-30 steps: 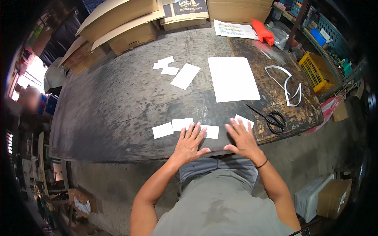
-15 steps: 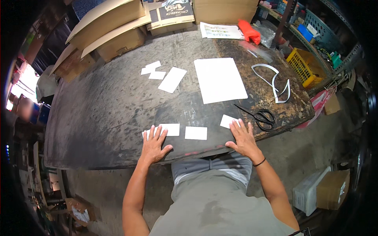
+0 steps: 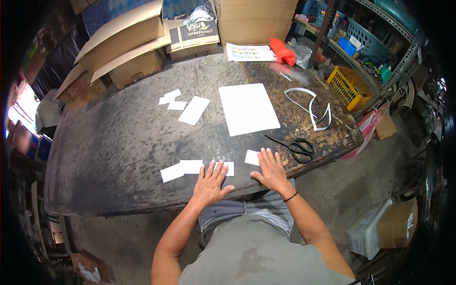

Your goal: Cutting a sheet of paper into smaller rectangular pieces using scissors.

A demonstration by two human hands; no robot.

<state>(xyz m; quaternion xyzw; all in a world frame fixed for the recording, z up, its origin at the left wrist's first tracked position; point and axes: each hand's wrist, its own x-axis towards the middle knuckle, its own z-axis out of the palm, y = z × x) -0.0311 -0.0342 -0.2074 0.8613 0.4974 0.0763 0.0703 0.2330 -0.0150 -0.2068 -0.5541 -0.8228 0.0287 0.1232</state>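
We press our left hand (image 3: 212, 183) and right hand (image 3: 271, 170) flat, fingers spread, gripping nothing, pinning paper slips (image 3: 191, 167) against the table (image 3: 118, 142).

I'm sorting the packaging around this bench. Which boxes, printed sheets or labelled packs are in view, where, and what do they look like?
Printed carton: far table edge, centre; brown, dark panel, pale lettering.
Plain cardboard boxes: far left of table; tan, flaps open.
Large carton: far edge, right of centre; plain tan.
Printed sheet: before the large carton; white, small coloured blocks.
Floor box: lower right; brown, beside a white tub.
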